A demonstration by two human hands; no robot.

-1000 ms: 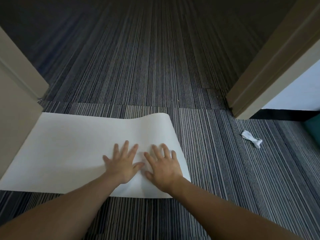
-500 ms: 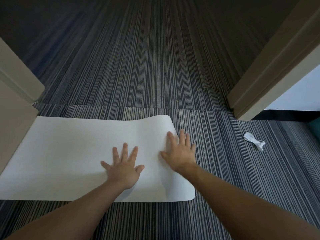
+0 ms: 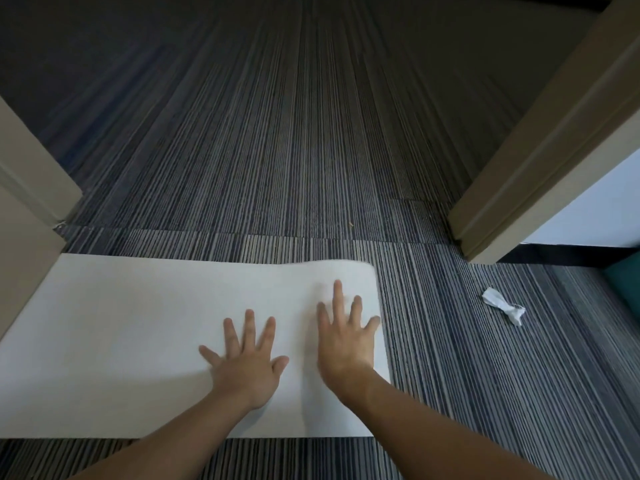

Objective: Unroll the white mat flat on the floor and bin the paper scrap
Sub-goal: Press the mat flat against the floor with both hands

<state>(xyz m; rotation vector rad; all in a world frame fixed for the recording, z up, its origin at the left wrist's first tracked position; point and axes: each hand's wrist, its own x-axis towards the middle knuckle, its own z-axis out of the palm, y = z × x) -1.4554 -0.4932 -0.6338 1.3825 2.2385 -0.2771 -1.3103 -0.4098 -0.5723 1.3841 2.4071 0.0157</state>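
The white mat [image 3: 138, 341] lies spread out on the striped carpet, its right end just past my hands and its far right corner slightly humped. My left hand [image 3: 246, 362] rests flat on the mat with fingers apart. My right hand [image 3: 343, 344] presses flat near the mat's right edge, fingers spread. Neither hand holds anything. The crumpled white paper scrap [image 3: 504, 304] lies on the carpet to the right of the mat, well apart from both hands. No bin is in view.
A beige door frame [image 3: 519, 188] rises at the right, with a white wall and a teal object [image 3: 627, 282] beyond it. Another beige frame [image 3: 31, 188] stands at the left, touching the mat's left end. Dark striped carpet stretches ahead.
My right hand slid right to the mat's edge, then came back fully onto the mat near its right end. The mat's right end lies flatter. The left hand stayed put.
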